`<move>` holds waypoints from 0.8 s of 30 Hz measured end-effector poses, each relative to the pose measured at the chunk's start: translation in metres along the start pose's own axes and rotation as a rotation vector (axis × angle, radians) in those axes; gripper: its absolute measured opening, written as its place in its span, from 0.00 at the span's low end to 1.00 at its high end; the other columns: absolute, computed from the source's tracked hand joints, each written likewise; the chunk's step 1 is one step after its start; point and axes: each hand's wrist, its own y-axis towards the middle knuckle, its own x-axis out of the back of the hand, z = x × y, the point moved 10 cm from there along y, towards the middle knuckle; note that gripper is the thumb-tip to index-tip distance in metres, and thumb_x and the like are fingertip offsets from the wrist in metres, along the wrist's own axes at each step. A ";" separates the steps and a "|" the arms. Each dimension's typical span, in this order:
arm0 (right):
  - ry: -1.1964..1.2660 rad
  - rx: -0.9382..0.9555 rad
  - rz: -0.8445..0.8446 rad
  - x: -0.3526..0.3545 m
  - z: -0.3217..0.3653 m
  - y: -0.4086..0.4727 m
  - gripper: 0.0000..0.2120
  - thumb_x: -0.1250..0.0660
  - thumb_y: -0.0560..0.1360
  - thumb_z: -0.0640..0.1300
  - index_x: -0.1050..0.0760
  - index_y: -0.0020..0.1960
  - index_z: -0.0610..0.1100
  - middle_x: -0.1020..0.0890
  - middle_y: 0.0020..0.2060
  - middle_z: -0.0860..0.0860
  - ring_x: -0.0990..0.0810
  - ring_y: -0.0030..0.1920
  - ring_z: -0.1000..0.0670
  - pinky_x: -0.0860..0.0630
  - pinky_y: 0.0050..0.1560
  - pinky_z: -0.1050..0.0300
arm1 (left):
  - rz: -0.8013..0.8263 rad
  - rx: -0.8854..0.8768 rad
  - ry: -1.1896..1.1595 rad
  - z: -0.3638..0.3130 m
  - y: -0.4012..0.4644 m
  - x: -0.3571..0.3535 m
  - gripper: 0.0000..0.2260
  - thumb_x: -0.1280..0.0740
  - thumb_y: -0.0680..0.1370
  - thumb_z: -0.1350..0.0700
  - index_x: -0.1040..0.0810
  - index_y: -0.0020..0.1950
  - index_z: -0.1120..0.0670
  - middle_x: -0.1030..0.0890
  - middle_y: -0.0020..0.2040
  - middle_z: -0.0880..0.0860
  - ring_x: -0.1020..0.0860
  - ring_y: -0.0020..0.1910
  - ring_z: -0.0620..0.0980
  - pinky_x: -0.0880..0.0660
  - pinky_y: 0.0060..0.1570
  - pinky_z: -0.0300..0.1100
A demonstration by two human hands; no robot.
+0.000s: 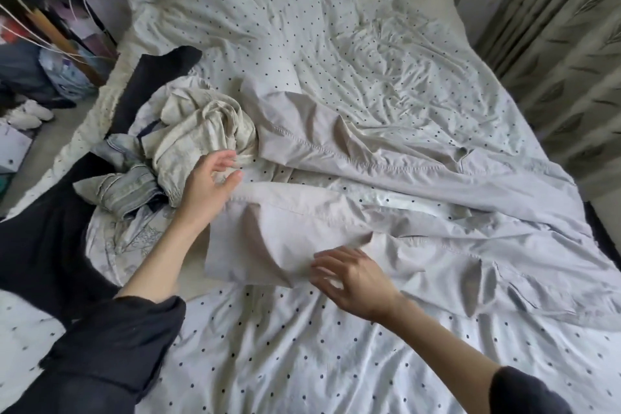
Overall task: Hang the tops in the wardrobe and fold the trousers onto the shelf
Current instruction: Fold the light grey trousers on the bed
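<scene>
Pale grey trousers (386,212): spread lengthwise across the polka-dot bed (302,346), hem ends nearest the person. Left hand (210,183): fingers loosely spread, holding nothing, at the upper leg's hem edge. Right hand (353,282): fingers spread, resting on the lower leg's hem. Crumpled cream garment (201,131) and denim piece (127,185) heaped just left of the trousers.

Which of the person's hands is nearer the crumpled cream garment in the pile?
Left. The left hand hovers at the edge of the crumpled cream garment; the right hand is farther toward the camera, over the pale grey trousers.
</scene>
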 end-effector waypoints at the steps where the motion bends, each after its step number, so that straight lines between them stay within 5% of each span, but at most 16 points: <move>1: -0.016 -0.040 0.029 -0.006 -0.006 0.004 0.15 0.36 0.77 0.51 0.22 0.59 0.44 0.20 0.59 0.49 0.22 0.58 0.46 0.27 0.57 0.53 | 0.021 0.021 0.018 0.009 -0.002 -0.007 0.18 0.32 0.75 0.63 0.27 0.64 0.58 0.25 0.56 0.51 0.27 0.55 0.45 0.33 0.56 0.33; 6: -0.144 -0.178 0.071 -0.027 -0.039 0.021 0.22 0.42 0.79 0.55 0.33 0.71 0.49 0.32 0.71 0.50 0.35 0.71 0.48 0.40 0.68 0.52 | 0.099 0.421 0.116 0.123 -0.058 -0.038 0.25 0.35 0.78 0.60 0.39 0.73 0.60 0.35 0.70 0.60 0.35 0.69 0.56 0.36 0.67 0.48; 15: -0.408 -0.212 0.211 -0.060 -0.065 0.099 0.27 0.43 0.78 0.58 0.42 0.74 0.51 0.43 0.75 0.50 0.49 0.75 0.48 0.51 0.73 0.45 | 0.152 0.624 0.149 0.220 -0.097 -0.060 0.17 0.37 0.79 0.56 0.29 0.66 0.62 0.24 0.63 0.59 0.26 0.62 0.56 0.32 0.58 0.45; 21: -0.519 -0.249 0.287 -0.089 -0.074 0.112 0.16 0.45 0.80 0.47 0.27 0.64 0.48 0.33 0.69 0.48 0.41 0.71 0.47 0.54 0.72 0.41 | 0.119 0.551 0.106 0.210 -0.058 -0.082 0.03 0.36 0.78 0.59 0.24 0.48 0.58 0.24 0.38 0.50 0.26 0.41 0.51 0.33 0.37 0.41; 24: -0.508 -0.250 0.249 -0.089 -0.075 0.112 0.16 0.46 0.78 0.41 0.25 0.60 0.46 0.31 0.67 0.48 0.38 0.69 0.47 0.51 0.70 0.44 | 0.089 0.573 0.149 0.216 -0.060 -0.076 0.17 0.34 0.76 0.58 0.37 0.30 0.53 0.37 0.26 0.49 0.37 0.28 0.49 0.44 0.24 0.37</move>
